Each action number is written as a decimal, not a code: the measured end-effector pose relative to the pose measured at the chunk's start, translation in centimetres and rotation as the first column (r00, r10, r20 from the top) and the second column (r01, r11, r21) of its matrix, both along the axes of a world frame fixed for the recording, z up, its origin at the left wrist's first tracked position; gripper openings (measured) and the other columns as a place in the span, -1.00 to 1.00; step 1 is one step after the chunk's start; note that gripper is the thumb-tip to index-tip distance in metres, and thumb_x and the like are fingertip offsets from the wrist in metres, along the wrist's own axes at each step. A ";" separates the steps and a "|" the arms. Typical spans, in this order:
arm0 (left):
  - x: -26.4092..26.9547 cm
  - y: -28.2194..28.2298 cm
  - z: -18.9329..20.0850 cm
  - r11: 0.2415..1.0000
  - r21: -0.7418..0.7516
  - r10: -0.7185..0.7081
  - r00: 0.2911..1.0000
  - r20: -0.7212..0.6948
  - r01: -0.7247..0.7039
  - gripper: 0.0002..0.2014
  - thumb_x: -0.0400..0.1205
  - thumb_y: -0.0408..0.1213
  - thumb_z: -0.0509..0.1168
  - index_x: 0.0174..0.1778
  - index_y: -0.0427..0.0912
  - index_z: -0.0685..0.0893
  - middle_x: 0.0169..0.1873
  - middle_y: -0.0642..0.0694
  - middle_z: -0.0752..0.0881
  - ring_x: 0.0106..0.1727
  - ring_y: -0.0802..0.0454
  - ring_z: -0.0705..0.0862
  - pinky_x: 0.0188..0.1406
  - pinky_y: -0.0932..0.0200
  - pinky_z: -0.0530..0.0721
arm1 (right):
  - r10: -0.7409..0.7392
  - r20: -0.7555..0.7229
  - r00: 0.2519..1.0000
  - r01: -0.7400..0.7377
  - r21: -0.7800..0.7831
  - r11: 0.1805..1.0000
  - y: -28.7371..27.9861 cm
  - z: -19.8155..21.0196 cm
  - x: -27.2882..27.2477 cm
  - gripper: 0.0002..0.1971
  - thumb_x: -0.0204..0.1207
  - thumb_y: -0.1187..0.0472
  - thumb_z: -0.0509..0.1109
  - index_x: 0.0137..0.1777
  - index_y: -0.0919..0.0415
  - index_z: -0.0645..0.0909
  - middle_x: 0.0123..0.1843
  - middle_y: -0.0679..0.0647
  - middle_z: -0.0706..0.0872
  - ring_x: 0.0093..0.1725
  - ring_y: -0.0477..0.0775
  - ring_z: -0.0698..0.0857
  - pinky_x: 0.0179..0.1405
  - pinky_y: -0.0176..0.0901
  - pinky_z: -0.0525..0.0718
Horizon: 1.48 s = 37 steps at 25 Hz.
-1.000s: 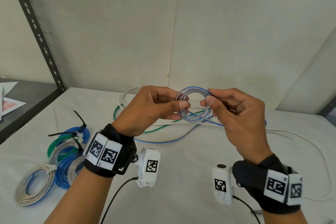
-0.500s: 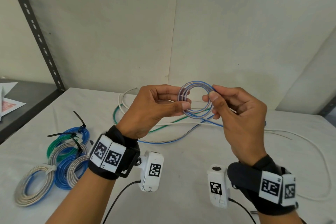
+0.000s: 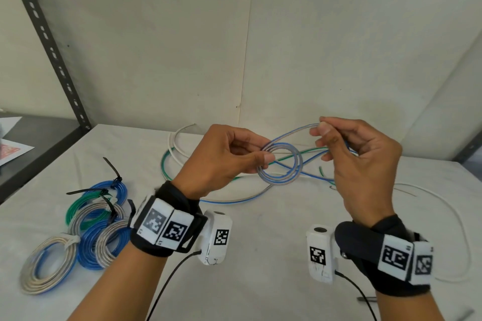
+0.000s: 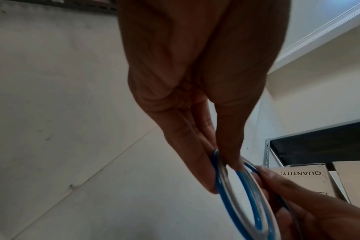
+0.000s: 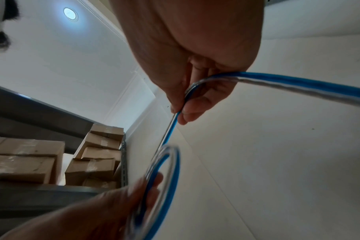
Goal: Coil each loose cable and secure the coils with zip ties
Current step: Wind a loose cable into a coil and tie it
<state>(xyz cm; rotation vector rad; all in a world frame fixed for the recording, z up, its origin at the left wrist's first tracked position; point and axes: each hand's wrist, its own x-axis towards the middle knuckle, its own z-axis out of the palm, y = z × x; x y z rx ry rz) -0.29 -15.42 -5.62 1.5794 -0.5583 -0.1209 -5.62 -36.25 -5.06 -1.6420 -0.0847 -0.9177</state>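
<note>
Coiling the blue-and-silver cable at mid-frame, above the table.

My left hand (image 3: 221,161) pinches the small coil (image 3: 280,163) at its left edge between thumb and fingers. My right hand (image 3: 360,161) pinches the loose run of the same cable (image 3: 292,133), lifted up and to the right of the coil. Finished, tied coils (image 3: 86,224) lie at the lower left on the white table (image 3: 260,255).

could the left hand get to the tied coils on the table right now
Probably not yet: the left hand pinches the blue-and-clear coil it is winding. The tied coils lie uncovered to its left, with nothing between.
</note>
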 end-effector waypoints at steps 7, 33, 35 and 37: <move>0.7 1.1 0.3 0.987 -0.115 0.108 0.994 -0.027 -0.111 -0.84 0.55 -0.49 0.49 0.03 -0.38 0.82 -0.28 -0.26 0.84 -0.28 0.04 0.81 -0.24 0.19 0.79 | 0.198 -0.202 0.959 -0.185 0.081 0.979 -0.6 0.1 0.0 -0.95 0.64 0.31 0.43 -0.02 0.25 0.73 -0.18 0.13 0.88 -0.27 0.05 0.81 -0.33 -0.27 0.69; 0.5 0.0 0.7 0.899 -0.386 0.177 0.977 -0.117 -0.209 -0.70 0.42 -0.28 0.50 0.04 -0.30 0.80 -0.25 -0.17 0.85 -0.24 0.04 0.83 -0.18 0.18 0.80 | 0.382 -0.085 0.920 -0.337 0.323 0.884 4.6 -1.8 0.0 -0.91 0.64 0.31 0.41 -0.04 0.31 0.56 -0.02 0.23 0.87 0.03 0.23 0.87 -0.25 -0.05 0.82; 0.3 -0.4 0.5 0.904 -0.386 0.145 0.982 -0.120 -0.181 -0.71 0.42 -0.29 0.50 0.03 -0.29 0.79 -0.24 -0.17 0.85 -0.23 0.03 0.83 -0.16 0.17 0.80 | 0.328 -0.052 0.943 -0.290 0.355 0.889 5.0 -1.8 0.0 -0.84 0.51 0.27 0.51 -0.09 0.29 0.56 -0.07 0.24 0.88 -0.03 0.24 0.87 -0.24 -0.07 0.82; 0.1 -0.7 0.4 0.912 -0.385 0.096 0.987 -0.129 -0.139 -0.72 0.42 -0.29 0.49 0.03 -0.29 0.78 -0.21 -0.19 0.85 -0.21 0.01 0.84 -0.12 0.14 0.81 | 0.272 0.002 0.962 -0.253 0.372 0.893 4.9 -1.8 0.1 -0.80 0.43 0.26 0.55 -0.13 0.29 0.57 -0.11 0.26 0.87 -0.07 0.24 0.87 -0.21 -0.12 0.80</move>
